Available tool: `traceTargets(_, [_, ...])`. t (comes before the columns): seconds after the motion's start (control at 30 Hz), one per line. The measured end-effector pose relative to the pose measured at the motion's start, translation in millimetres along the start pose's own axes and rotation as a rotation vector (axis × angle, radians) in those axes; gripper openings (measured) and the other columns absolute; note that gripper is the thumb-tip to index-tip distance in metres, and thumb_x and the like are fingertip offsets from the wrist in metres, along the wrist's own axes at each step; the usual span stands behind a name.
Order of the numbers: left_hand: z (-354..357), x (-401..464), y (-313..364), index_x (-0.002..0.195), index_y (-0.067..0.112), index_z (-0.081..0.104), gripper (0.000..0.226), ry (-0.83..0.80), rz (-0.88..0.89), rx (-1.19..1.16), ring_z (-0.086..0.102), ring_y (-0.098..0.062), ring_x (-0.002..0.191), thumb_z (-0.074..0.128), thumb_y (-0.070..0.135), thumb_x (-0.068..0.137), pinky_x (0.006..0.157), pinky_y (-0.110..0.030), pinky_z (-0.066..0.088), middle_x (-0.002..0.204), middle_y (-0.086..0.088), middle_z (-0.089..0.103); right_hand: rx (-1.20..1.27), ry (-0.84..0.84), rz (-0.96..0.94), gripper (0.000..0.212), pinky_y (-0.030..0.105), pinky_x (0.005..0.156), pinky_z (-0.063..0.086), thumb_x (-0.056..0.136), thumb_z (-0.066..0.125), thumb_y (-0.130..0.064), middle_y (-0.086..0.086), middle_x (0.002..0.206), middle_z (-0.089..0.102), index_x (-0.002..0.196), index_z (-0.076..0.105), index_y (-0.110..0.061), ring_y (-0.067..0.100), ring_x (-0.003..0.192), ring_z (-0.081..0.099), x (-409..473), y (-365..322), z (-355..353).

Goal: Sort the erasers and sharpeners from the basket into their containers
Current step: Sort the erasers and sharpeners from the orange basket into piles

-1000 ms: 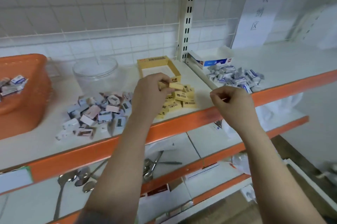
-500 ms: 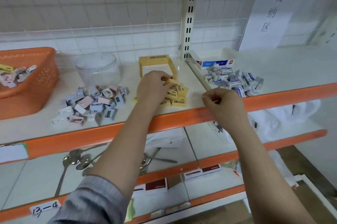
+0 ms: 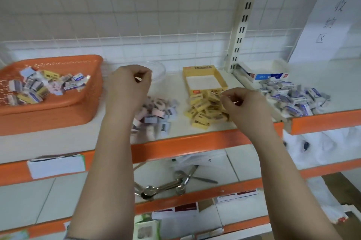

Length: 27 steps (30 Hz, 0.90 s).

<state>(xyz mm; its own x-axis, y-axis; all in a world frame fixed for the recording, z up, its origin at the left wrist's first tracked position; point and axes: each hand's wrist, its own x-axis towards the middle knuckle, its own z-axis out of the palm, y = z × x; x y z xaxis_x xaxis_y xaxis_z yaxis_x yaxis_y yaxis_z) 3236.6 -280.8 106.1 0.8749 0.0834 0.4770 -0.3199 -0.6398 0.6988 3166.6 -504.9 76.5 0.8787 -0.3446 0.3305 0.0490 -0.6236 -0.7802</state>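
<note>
The orange basket [image 3: 58, 102] is seen at the left end of the shelf [image 3: 195, 128], and a mixed heap of small boxed items [image 3: 39, 87] is held inside it. To the right of the basket, the left hand [image 3: 128, 85] is raised above the shelf with its fingers curled in; nothing can be made out inside them, and whether something small is pinched cannot be told. Behind that hand, further right of the basket, the rim of a clear bowl [image 3: 158, 71] is partly shown. Below the hand, a loose pile of pink and grey pieces [image 3: 156, 114] is spread on the shelf. Further right of the basket, a yellow box [image 3: 203, 77] is set open with its white floor bare, and a pile of yellow pieces [image 3: 203, 108] is heaped just in front of it. The right hand [image 3: 242, 104] is held over the right edge of that yellow pile, fingers curled likewise, with no object visible in them. Furthest from the basket, past the upright post [image 3: 242, 24], a white and blue box [image 3: 261, 73] is placed, with a pile of blue and white pieces [image 3: 297, 99] lying in front of it.
</note>
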Motion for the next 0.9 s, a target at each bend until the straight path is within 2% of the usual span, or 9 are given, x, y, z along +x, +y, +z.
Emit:
traceTargets(0.17, [-73, 23, -66, 0.089, 0.021, 0.072, 0.015, -0.033, 0.043, 0.069, 0.06, -0.012, 0.078, 0.058, 0.017, 0.088, 0.07, -0.022, 0.041, 0.082, 0.011, 0.062, 0.07, 0.067, -0.043, 0.011, 0.023, 0.056, 0.045, 0.088, 0.059, -0.017, -0.012, 0.068, 0.062, 0.082, 0.068, -0.02, 0.01, 0.055, 0.055, -17, -59, 90])
traceTargets(0.33, [-141, 46, -127, 0.087, 0.022, 0.072, 0.013, -0.149, 0.08, 0.187, 0.056, -0.006, 0.073, 0.06, 0.016, 0.088, 0.062, -0.011, 0.035, 0.082, 0.01, 0.062, 0.097, 0.101, -0.022, 0.016, 0.016, 0.056, 0.04, 0.087, 0.06, -0.017, -0.014, 0.066, 0.062, 0.073, 0.065, -0.025, 0.002, 0.06, 0.055, -35, -116, 172])
traceTargets(0.47, [-182, 56, -163, 0.09, 0.024, 0.072, 0.013, -0.165, 0.033, 0.202, 0.058, -0.008, 0.074, 0.059, 0.021, 0.089, 0.07, -0.019, 0.041, 0.088, 0.009, 0.065, 0.097, 0.122, -0.012, 0.021, 0.012, 0.054, 0.038, 0.086, 0.059, -0.016, -0.016, 0.063, 0.062, 0.07, 0.063, -0.029, -0.003, 0.058, 0.057, -44, -155, 207])
traceTargets(0.57, [-199, 55, -178, 0.094, 0.023, 0.073, 0.015, -0.137, 0.001, 0.213, 0.056, -0.008, 0.081, 0.058, 0.021, 0.09, 0.074, -0.019, 0.037, 0.082, 0.013, 0.059, 0.087, 0.109, -0.022, 0.017, 0.019, 0.059, 0.045, 0.086, 0.058, -0.017, -0.014, 0.066, 0.064, 0.075, 0.067, -0.027, 0.006, 0.06, 0.06, -45, -176, 219])
traceTargets(0.63, [-208, 53, -185, 0.095, 0.023, 0.073, 0.015, -0.122, -0.015, 0.206, 0.055, -0.006, 0.082, 0.058, 0.021, 0.09, 0.074, -0.021, 0.037, 0.082, 0.013, 0.059, 0.077, 0.07, -0.061, 0.015, 0.025, 0.061, 0.048, 0.086, 0.058, -0.017, -0.013, 0.069, 0.066, 0.08, 0.07, -0.023, 0.011, 0.059, 0.061, -38, -191, 222])
traceTargets(0.7, [-214, 52, -189, 0.096, 0.024, 0.072, 0.016, -0.111, -0.04, 0.201, 0.053, -0.005, 0.082, 0.057, 0.022, 0.09, 0.074, -0.022, 0.038, 0.087, 0.012, 0.061, 0.025, 0.005, -0.135, 0.015, 0.025, 0.062, 0.049, 0.086, 0.057, -0.017, -0.009, 0.077, 0.069, 0.088, 0.072, -0.019, 0.013, 0.062, 0.062, -20, -207, 225])
traceTargets(0.8, [-218, 53, -190, 0.099, 0.024, 0.072, 0.017, -0.089, -0.074, 0.205, 0.051, -0.004, 0.081, 0.057, 0.022, 0.091, 0.075, -0.022, 0.038, 0.086, 0.013, 0.057, -0.244, -0.143, -0.297, 0.021, 0.023, 0.077, 0.047, 0.088, 0.056, -0.016, 0.0, 0.098, 0.071, 0.102, 0.073, -0.015, 0.017, 0.086, 0.065, 22, -227, 243])
traceTargets(0.9, [-217, 55, -192, 0.099, 0.023, 0.072, 0.017, -0.104, -0.082, 0.207, 0.054, -0.006, 0.081, 0.056, 0.022, 0.091, 0.076, -0.024, 0.042, 0.089, 0.012, 0.061, -0.58, -0.383, -0.426, 0.027, 0.034, 0.09, 0.05, 0.088, 0.056, -0.014, 0.004, 0.114, 0.067, 0.112, 0.069, -0.016, 0.022, 0.104, 0.061, 68, -228, 277])
